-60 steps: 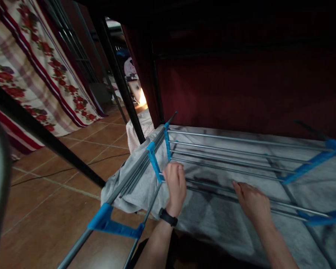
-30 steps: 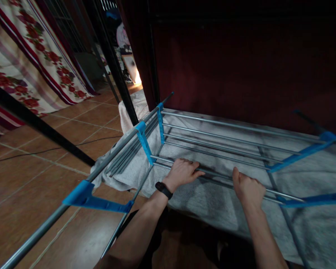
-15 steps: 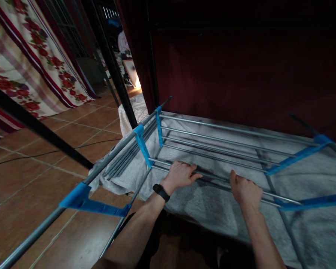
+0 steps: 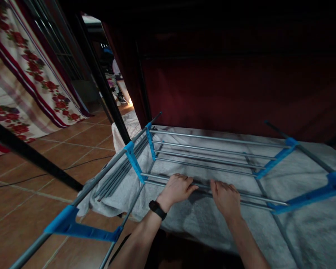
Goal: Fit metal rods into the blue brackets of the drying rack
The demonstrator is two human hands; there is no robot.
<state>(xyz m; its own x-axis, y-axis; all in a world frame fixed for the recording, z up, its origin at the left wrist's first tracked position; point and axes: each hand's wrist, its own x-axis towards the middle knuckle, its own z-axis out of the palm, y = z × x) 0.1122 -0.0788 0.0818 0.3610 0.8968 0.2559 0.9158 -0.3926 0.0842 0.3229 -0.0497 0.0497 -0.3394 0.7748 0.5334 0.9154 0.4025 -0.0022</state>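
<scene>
A rack of grey metal tubes (image 4: 201, 163) joined by blue plastic brackets (image 4: 133, 158) lies on a grey blanket (image 4: 190, 220). My left hand (image 4: 177, 190), below a black wristband (image 4: 157, 210), is wrapped over the paired tubes at the rack's near side. Close beside it to the right, my right hand (image 4: 226, 196) has its fingers curled over the same tubes. The undersides of both grips are hidden. On the right, the tubes reach another blue bracket (image 4: 310, 194). A bare front-left bracket (image 4: 81, 228) sticks out over the floor.
Several loose grey tubes (image 4: 119, 173) lie on the blanket at the left. Black slanted posts (image 4: 39, 158) stand beside the tiled floor (image 4: 25, 209), where a thin cable (image 4: 72, 166) runs. A dark red panel (image 4: 212, 97) closes off the back; a floral curtain (image 4: 33, 71) hangs at left.
My right hand has slid left along the tubes, closer to my left hand, which keeps its hold. The view has tilted up a little, showing more of the right end of the rack.
</scene>
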